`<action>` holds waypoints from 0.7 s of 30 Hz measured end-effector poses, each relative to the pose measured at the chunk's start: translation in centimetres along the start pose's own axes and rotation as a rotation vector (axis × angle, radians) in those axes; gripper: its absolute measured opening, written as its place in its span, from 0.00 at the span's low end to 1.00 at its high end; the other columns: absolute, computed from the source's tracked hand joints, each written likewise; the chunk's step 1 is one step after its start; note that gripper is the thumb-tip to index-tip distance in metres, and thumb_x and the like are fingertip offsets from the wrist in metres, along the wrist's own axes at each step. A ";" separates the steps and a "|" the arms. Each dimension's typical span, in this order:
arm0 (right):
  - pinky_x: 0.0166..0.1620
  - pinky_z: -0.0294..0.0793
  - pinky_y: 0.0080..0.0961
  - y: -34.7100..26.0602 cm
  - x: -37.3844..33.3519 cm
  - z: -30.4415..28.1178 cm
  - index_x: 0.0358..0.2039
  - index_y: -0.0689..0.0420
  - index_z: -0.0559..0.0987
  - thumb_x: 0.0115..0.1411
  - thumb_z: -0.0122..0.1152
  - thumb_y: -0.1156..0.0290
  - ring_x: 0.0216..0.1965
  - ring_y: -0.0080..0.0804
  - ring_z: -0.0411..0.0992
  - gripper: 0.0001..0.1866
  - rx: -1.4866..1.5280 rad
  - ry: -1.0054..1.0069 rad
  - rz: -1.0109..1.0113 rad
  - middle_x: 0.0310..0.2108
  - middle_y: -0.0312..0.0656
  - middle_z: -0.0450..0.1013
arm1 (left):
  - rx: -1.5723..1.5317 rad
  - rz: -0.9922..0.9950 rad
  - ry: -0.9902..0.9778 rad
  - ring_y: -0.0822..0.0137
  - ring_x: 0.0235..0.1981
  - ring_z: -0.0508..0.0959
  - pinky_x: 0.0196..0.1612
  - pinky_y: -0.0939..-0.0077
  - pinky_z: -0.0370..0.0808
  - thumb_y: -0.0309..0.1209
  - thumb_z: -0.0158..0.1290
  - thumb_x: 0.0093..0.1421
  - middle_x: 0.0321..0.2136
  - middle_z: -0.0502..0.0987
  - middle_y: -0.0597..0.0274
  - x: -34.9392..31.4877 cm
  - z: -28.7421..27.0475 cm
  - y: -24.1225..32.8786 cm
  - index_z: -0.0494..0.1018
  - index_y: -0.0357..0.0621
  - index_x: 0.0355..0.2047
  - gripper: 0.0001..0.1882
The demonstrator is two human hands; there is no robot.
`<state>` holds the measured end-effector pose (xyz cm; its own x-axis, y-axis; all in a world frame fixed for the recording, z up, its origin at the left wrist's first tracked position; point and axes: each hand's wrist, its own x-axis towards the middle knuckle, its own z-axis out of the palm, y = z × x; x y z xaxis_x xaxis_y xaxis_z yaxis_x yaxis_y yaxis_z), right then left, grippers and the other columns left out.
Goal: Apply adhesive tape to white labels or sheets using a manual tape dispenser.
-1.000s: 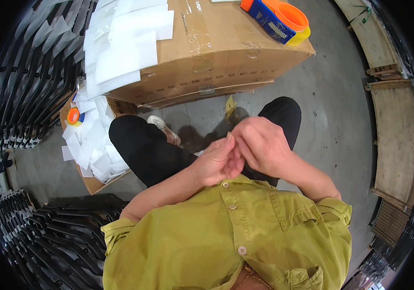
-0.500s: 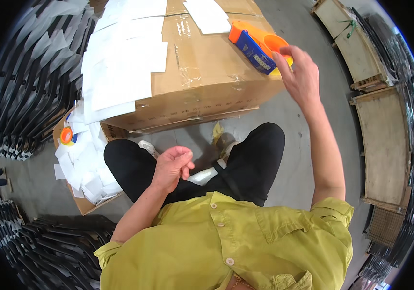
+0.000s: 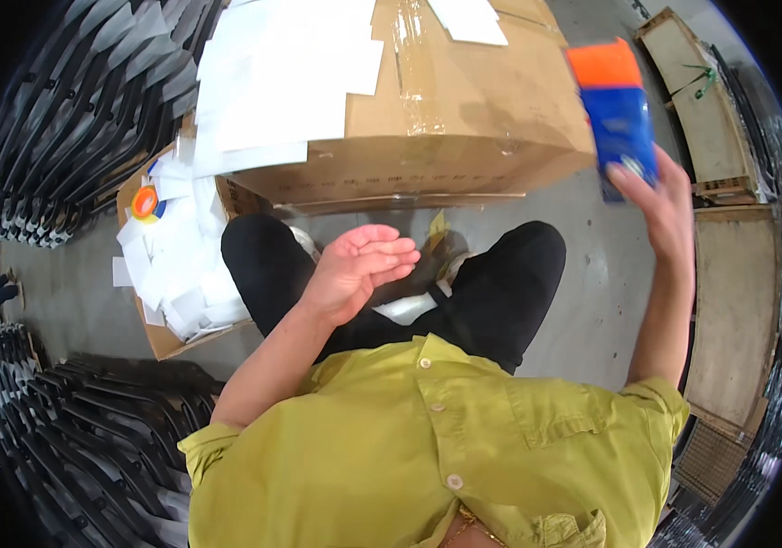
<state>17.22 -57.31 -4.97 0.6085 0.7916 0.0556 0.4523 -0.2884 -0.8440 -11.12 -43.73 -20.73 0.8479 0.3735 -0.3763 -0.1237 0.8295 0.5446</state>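
Note:
My right hand (image 3: 660,201) grips a blue and orange tape dispenser (image 3: 619,119), held up just off the right side of a large brown cardboard box (image 3: 477,100). The dispenser is slightly blurred by motion. Over my lap, in front of the box, my left hand (image 3: 359,269) holds nothing, its fingers stretched out. White sheets (image 3: 281,82) overlap across the left part of the box top, and another white sheet (image 3: 468,20) lies at its far edge. Clear tape (image 3: 420,68) runs along the box's top seam.
An open carton (image 3: 167,342) full of white sheets stands at my left, with an orange-cored tape roll (image 3: 145,203) on top. Black metal frames (image 3: 89,119) are stacked at the left. Wooden crates (image 3: 733,301) line the right side. My knees are close to the box.
My right hand has lifted the tape dispenser off the box top and moved it right, turning it upright. My left hand has risen slightly and its fingers have straightened. The view has shifted.

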 end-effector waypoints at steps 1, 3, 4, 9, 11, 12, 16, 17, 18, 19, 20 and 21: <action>0.33 0.68 0.17 0.0 -2.1 -0.9 0.35 0.65 0.75 0.42 0.67 0.61 0.28 0.19 0.68 0.23 0.042 -0.032 0.031 0.27 0.36 0.72 | -0.028 0.001 0.003 0.60 0.39 0.77 0.43 0.70 0.75 0.17 0.49 0.53 0.36 0.76 0.52 0.2 0.4 -0.1 0.69 0.39 0.37 0.11; 0.32 0.68 0.17 0.6 -5.8 -2.2 0.35 0.64 0.75 0.41 0.69 0.62 0.27 0.19 0.68 0.24 0.106 -0.078 0.116 0.27 0.36 0.72 | 0.005 -0.027 0.001 0.61 0.39 0.76 0.43 0.71 0.75 0.17 0.50 0.53 0.36 0.75 0.52 0.9 1.0 -0.6 0.68 0.38 0.37 0.10; 0.32 0.68 0.17 1.4 -7.2 -2.2 0.35 0.64 0.74 0.40 0.70 0.62 0.27 0.19 0.68 0.25 0.137 -0.106 0.166 0.26 0.36 0.72 | 0.038 -0.036 0.012 0.62 0.38 0.76 0.42 0.73 0.75 0.18 0.50 0.53 0.35 0.75 0.52 1.2 1.2 -0.9 0.67 0.38 0.37 0.10; 0.31 0.69 0.17 4.3 -12.2 0.5 0.31 0.64 0.75 0.38 0.73 0.67 0.26 0.17 0.68 0.22 0.214 -0.149 0.352 0.26 0.35 0.72 | 0.121 -0.053 0.093 0.68 0.27 0.77 0.30 0.79 0.76 0.23 0.54 0.53 0.29 0.76 0.56 1.5 2.7 -1.4 0.68 0.40 0.33 0.08; 0.31 0.69 0.17 5.4 -13.3 1.8 0.31 0.64 0.75 0.37 0.73 0.68 0.26 0.17 0.67 0.21 0.234 -0.181 0.375 0.26 0.35 0.72 | 0.206 -0.109 0.061 0.73 0.17 0.73 0.19 0.83 0.70 0.26 0.56 0.53 0.22 0.75 0.60 1.4 2.0 -1.1 0.68 0.42 0.31 0.08; 0.30 0.68 0.16 6.1 -13.8 2.4 0.30 0.64 0.75 0.37 0.73 0.69 0.25 0.17 0.67 0.20 0.278 -0.234 0.363 0.25 0.34 0.72 | 0.208 -0.112 0.065 0.73 0.17 0.73 0.19 0.83 0.70 0.26 0.56 0.53 0.22 0.75 0.60 1.3 1.4 -0.8 0.68 0.42 0.31 0.08; 0.28 0.66 0.16 7.3 -14.0 4.4 0.28 0.62 0.76 0.37 0.73 0.71 0.25 0.16 0.65 0.18 0.277 -0.379 0.233 0.23 0.33 0.71 | 0.125 -0.131 0.100 0.76 0.11 0.67 0.16 0.85 0.64 0.28 0.56 0.53 0.17 0.72 0.65 0.8 0.8 -1.1 0.69 0.42 0.30 0.07; 0.28 0.65 0.18 7.1 -13.6 4.8 0.27 0.61 0.75 0.37 0.73 0.70 0.24 0.19 0.65 0.18 0.293 -0.391 0.179 0.21 0.33 0.70 | 0.359 0.181 0.078 0.78 0.09 0.64 0.14 0.84 0.62 0.29 0.54 0.55 0.16 0.71 0.67 1.2 0.8 -2.3 0.69 0.42 0.31 0.06; 0.28 0.65 0.18 7.3 -13.3 5.1 0.27 0.61 0.75 0.37 0.73 0.70 0.24 0.19 0.65 0.18 0.295 -0.403 0.178 0.21 0.33 0.70 | 0.594 0.490 0.056 0.79 0.07 0.61 0.13 0.84 0.59 0.30 0.53 0.56 0.15 0.70 0.69 1.2 1.2 -2.8 0.70 0.42 0.33 0.06; 0.28 0.65 0.20 7.5 -13.0 5.5 0.27 0.62 0.75 0.36 0.73 0.70 0.24 0.22 0.65 0.19 0.250 -0.420 0.090 0.21 0.35 0.70 | 0.525 0.430 0.081 0.78 0.08 0.62 0.14 0.84 0.60 0.31 0.53 0.56 0.14 0.69 0.69 0.8 1.2 -2.4 0.70 0.40 0.33 0.07; 0.28 0.65 0.21 7.7 -12.6 5.8 0.27 0.62 0.75 0.35 0.74 0.69 0.23 0.25 0.65 0.20 0.205 -0.436 -0.001 0.21 0.36 0.70 | 0.522 0.435 0.093 0.78 0.08 0.62 0.14 0.84 0.60 0.31 0.53 0.56 0.14 0.69 0.69 0.3 1.3 -1.5 0.70 0.40 0.33 0.07; 0.28 0.65 0.21 8.0 -12.2 6.0 0.27 0.62 0.75 0.35 0.74 0.69 0.23 0.25 0.65 0.20 0.208 -0.446 -0.010 0.21 0.36 0.70 | 0.446 0.199 0.148 0.77 0.10 0.64 0.16 0.83 0.63 0.30 0.53 0.56 0.15 0.71 0.68 -0.2 1.5 -0.1 0.71 0.40 0.31 0.07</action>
<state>9.49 -66.00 -15.61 0.2452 0.9605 -0.1313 0.2896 -0.2018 -0.9356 -10.49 -44.48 -19.58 0.7441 0.5878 -0.3174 -0.0159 0.4907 0.8712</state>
